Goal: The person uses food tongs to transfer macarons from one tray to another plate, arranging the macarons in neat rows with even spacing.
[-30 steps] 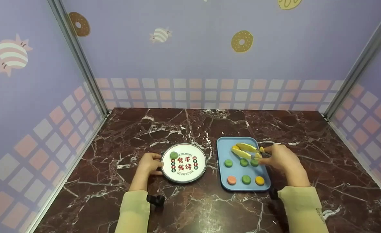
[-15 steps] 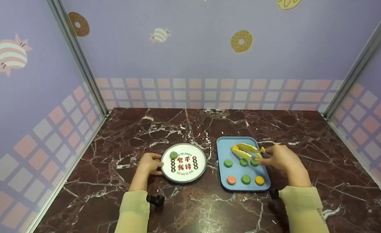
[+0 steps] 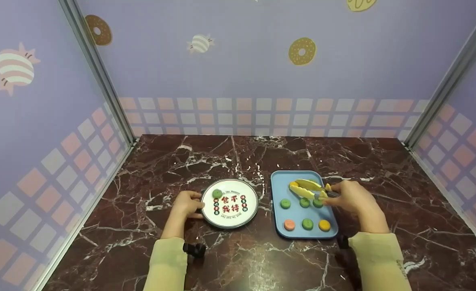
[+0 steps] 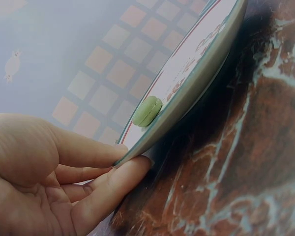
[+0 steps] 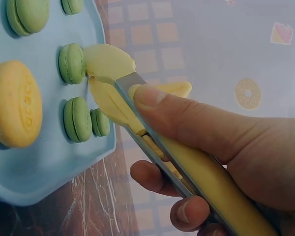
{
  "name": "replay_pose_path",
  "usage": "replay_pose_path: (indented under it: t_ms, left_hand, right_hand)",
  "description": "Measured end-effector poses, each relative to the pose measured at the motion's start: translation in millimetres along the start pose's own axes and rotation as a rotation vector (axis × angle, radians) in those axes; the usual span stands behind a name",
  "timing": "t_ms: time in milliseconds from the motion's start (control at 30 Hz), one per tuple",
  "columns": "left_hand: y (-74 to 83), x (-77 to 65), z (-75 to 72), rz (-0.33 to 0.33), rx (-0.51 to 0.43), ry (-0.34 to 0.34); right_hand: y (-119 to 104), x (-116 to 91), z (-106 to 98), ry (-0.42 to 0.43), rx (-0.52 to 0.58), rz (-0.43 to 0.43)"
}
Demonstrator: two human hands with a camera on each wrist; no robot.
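Note:
My left hand [image 3: 186, 204] pinches the near-left rim of a round white plate [image 3: 232, 220] with red characters. In the left wrist view, the thumb lies over the rim and a finger under it. One green macaron [image 4: 147, 111] sits on the plate. My right hand [image 3: 354, 198] grips yellow tongs [image 3: 302, 193] with metal arms, held over a blue tray [image 3: 279, 178]. The tong tips reach a yellow macaron [image 3: 293, 184] near the back of the tray; in the right wrist view it is hidden. Several green macarons [image 5: 72, 64] stand close to the tongs.
In the tray's front row lie an orange-pink macaron [image 3: 289, 225], a green macaron [image 3: 307, 224] and a yellow macaron [image 3: 324, 225]. Tray and plate stand apart on a dark red marbled table [image 3: 238, 258]. Lilac patterned walls [image 3: 242, 72] enclose the back and both sides.

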State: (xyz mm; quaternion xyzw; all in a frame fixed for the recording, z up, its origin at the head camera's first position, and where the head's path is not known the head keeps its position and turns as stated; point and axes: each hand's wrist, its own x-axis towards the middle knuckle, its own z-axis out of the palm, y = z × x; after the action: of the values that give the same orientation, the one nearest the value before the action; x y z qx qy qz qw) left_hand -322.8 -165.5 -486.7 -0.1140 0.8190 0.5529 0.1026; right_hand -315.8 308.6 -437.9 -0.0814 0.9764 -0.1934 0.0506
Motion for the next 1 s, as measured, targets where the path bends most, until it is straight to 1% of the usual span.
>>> replay_pose_path:
  t_ms: [133,333,633,1000]
  left_hand:
    - [-0.2,-1.4,0.4,0.006,0.007,0.002]
    - [-2.8,1.7,0.5,0.015,0.014,0.01]
    - [-2.2,0.3,-0.1,0.003,0.011,0.013]
    - [-0.8,-0.6,0.7,-0.001,0.002,0.009]
  right_hand:
    - [-2,0,-1,0.007,-0.002,-0.009]
    - [-6,0,-2,0.006,0.024,-0.005]
    - [-14,-3,-3,0.009,0.046,-0.02]
    - [-25,-2,-4,-0.004,0.028,-0.043]
